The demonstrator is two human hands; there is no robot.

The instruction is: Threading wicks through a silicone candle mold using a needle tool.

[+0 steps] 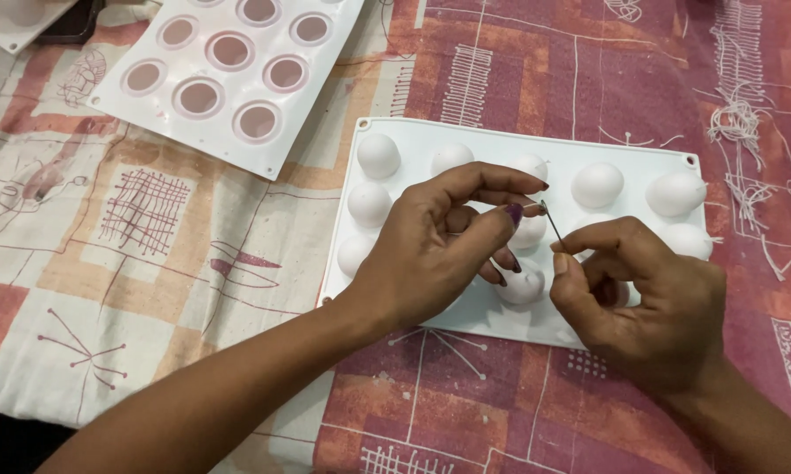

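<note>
Mid-threading over the mould [413,140]: right hand [641,298] fingers pinched on needle [552,222], left hand [439,254] fingers together at its tip; steadiness needed next.

Two white moulds [230,70], one needle [552,224], perhaps.

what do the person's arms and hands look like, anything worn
Both forearms are bare, with no sleeves in view. The left hand has dark purple polish on its nails. The right hand shows no ring, watch or bracelet, and neither hand wears a glove.
</note>
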